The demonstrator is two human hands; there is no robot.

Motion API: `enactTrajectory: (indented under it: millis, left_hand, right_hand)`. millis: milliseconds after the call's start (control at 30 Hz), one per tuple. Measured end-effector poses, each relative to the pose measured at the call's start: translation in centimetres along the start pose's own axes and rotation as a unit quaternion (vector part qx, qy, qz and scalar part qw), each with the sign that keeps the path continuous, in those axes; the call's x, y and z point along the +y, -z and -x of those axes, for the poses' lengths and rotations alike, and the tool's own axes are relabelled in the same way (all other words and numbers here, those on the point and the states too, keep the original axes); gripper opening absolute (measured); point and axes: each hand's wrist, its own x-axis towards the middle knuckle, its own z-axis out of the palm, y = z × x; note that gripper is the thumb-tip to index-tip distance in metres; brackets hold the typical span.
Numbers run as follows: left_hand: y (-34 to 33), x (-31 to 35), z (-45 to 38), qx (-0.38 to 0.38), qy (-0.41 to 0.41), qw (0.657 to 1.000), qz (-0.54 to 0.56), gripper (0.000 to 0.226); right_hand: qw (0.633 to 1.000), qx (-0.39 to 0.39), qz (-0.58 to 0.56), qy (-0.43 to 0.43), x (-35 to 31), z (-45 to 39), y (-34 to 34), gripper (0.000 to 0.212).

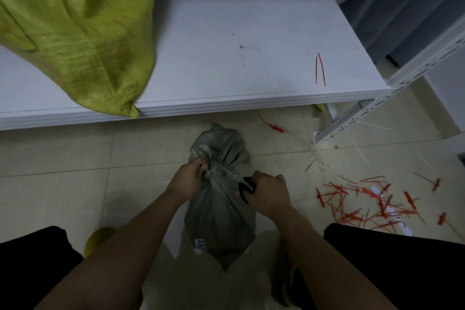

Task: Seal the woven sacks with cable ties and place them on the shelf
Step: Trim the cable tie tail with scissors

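A grey woven sack [219, 219] stands on the tiled floor between my knees, its neck gathered and ringed by a pale cable tie [222, 172]. My left hand [187, 178] pinches the tie at the left of the neck. My right hand [269, 194] grips a black-handled tool [246, 187], likely scissors, whose tip meets the tie's loose end. A yellow-green woven sack [80, 30] lies on the white shelf [226, 106] at the left, its corner hanging over the front edge.
Two red cable ties [320, 69] lie on the shelf at the right. Several red ties and cut ends [364, 201] litter the floor to my right. White shelf uprights [377, 108] stand at the right. A yellow object [97, 239] sits by my left knee.
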Motion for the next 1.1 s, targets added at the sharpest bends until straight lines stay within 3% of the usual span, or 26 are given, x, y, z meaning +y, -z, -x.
enactTrajectory:
  millis: [333,633,767,933,1100]
  left_hand:
    - [1.6,0.0,-0.3,-0.033,-0.049,0.996,-0.060,0.018]
    - [2.7,-0.8,-1.6,-0.090,-0.127,0.987,-0.036,0.013]
    - [3.2,-0.3,-2.2,-0.138,-0.130,0.982,-0.026,0.014]
    - [3.2,-0.4,-3.5,-0.170,-0.108,0.979,-0.012,0.027]
    - [3.2,-0.7,-4.1,-0.149,-0.073,0.982,-0.092,0.028]
  right_hand:
    - [0.992,0.015,0.095,0.079,1.1,-1.1,0.7,0.046]
    - [0.977,0.020,0.136,0.161,0.7,-3.6,0.5,0.037]
    - [0.975,-0.027,0.130,0.176,0.5,-4.8,1.2,0.035]
    - [0.969,-0.031,0.141,0.198,0.0,-6.2,1.3,0.035]
    - [0.964,-0.047,0.151,0.213,-0.2,-7.3,1.3,0.033]
